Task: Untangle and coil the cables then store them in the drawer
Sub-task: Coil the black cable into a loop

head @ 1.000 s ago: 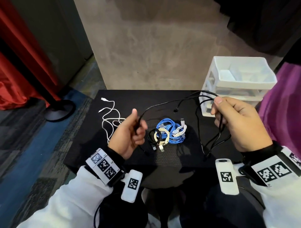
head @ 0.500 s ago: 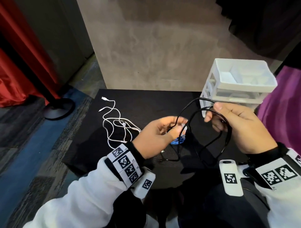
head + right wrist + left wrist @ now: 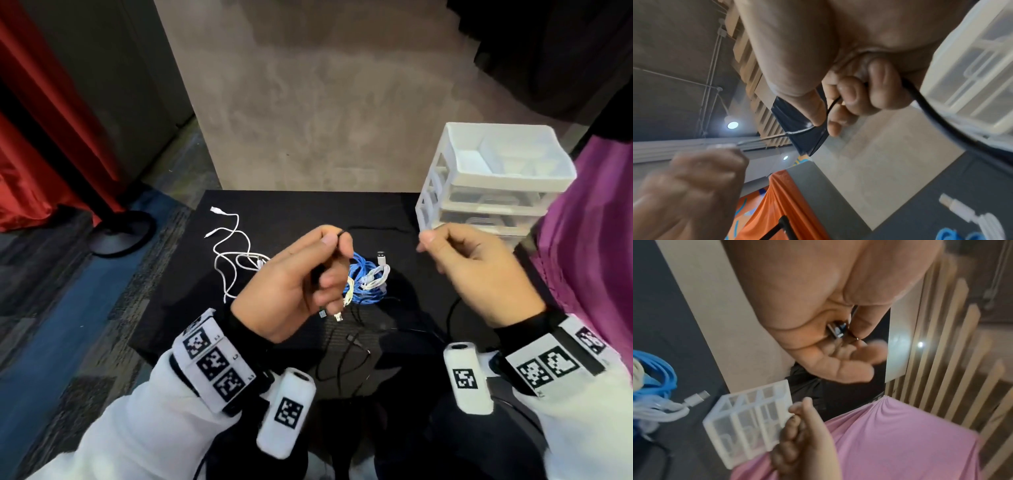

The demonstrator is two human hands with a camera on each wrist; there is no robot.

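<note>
Head view shows your left hand (image 3: 301, 277) and right hand (image 3: 479, 270) raised above the black table (image 3: 291, 212), I think to keep the black cable (image 3: 937, 116) free for coiling. Your left thumb and forefinger pinch its plug end; your right fingers (image 3: 875, 91) curl around the cord, thumb pressing it. Slack hangs at 6 o'clock. The blue bundle (image 3: 368, 281) lies between your hands, the drawer unit (image 3: 442, 192) at 1 o'clock
</note>
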